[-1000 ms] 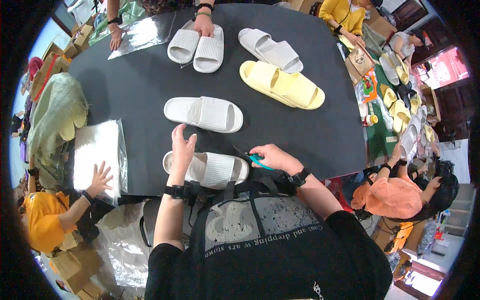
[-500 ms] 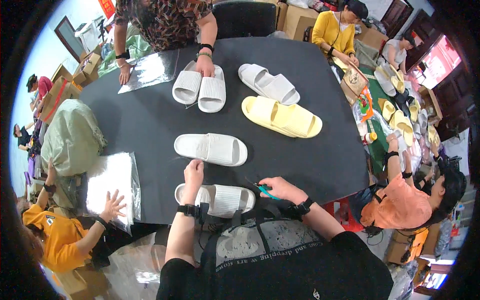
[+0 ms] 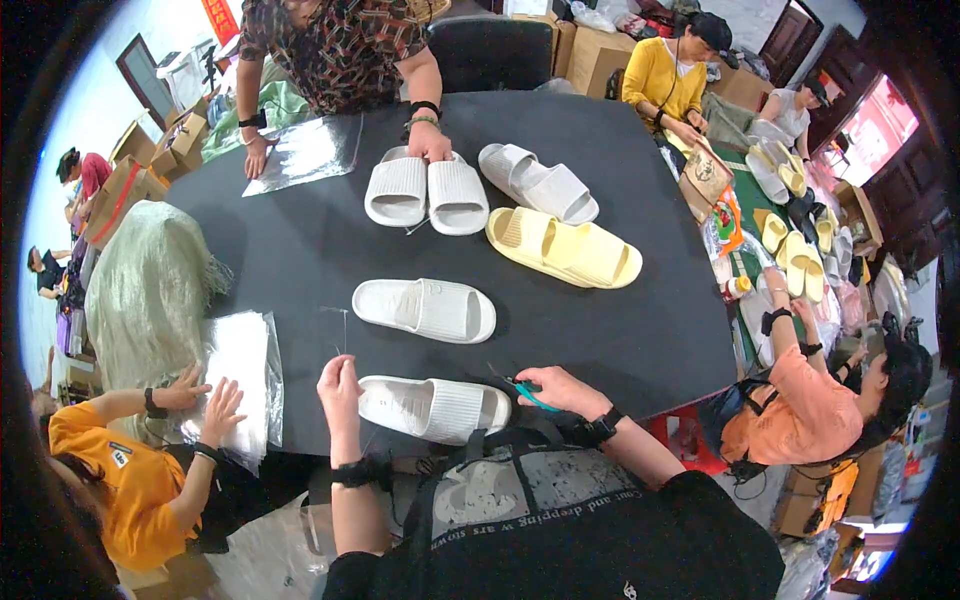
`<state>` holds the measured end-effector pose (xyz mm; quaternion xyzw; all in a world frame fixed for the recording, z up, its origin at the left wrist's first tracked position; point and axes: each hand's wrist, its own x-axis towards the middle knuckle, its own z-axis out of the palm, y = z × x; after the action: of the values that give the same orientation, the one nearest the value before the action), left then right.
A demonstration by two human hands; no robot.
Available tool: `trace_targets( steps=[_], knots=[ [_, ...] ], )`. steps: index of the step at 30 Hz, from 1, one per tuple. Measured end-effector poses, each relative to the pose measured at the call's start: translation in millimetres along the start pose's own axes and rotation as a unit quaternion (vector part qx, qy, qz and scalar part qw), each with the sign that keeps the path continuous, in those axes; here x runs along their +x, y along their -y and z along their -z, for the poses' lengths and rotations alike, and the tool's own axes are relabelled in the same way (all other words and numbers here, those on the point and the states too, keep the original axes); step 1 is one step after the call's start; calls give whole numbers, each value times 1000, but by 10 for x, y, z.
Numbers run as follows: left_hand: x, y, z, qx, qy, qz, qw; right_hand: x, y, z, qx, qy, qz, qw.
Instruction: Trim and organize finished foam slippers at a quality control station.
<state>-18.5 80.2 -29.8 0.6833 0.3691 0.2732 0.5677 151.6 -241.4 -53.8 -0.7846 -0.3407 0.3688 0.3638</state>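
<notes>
My left hand (image 3: pixel 340 385) is pinched closed just left of the near white slipper. A thin pale strand (image 3: pixel 346 332), bent at its top like a plastic tag fastener, rises from its fingertips. In my right hand (image 3: pixel 565 388) is a pair of small snips (image 3: pixel 537 394) with teal handles, its dark tip pointing left. The near white slipper (image 3: pixel 440 408) lies between my hands, by the table's edge. Beyond it another white slipper (image 3: pixel 425 308) lies parallel, toe end right. Both rest upright on the black table (image 3: pixel 620 340).
Farther up are a yellow slipper pair (image 3: pixel 565 248), a grey-white pair (image 3: pixel 540 183), and white slippers (image 3: pixel 425 195) under a co-worker's hand (image 3: pixel 430 142). A co-worker's hands (image 3: pixel 222 410) rest on clear plastic bags (image 3: pixel 240 350) at left. Another clear bag (image 3: pixel 310 150) lies at far left.
My left hand has moved left and down, off the near slipper, with the thin strand. The co-worker opposite has shifted the white slippers right. The left co-worker's hands have come together over the bags.
</notes>
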Motion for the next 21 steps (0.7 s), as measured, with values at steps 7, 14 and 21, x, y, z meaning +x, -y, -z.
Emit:
trace_targets(
  steps=[7,14,21],
  knots=[
    [-582,65,733,258,135,67,954,-16,11,9,4,1,-29,1000],
    [-813,103,917,454,125,-136,872,-63,-113,3,-34,-8,-23,999],
    [-635,-277,120,339,189,-135,912,-206,-307,11,-1,-12,-24,1000]
  ],
)
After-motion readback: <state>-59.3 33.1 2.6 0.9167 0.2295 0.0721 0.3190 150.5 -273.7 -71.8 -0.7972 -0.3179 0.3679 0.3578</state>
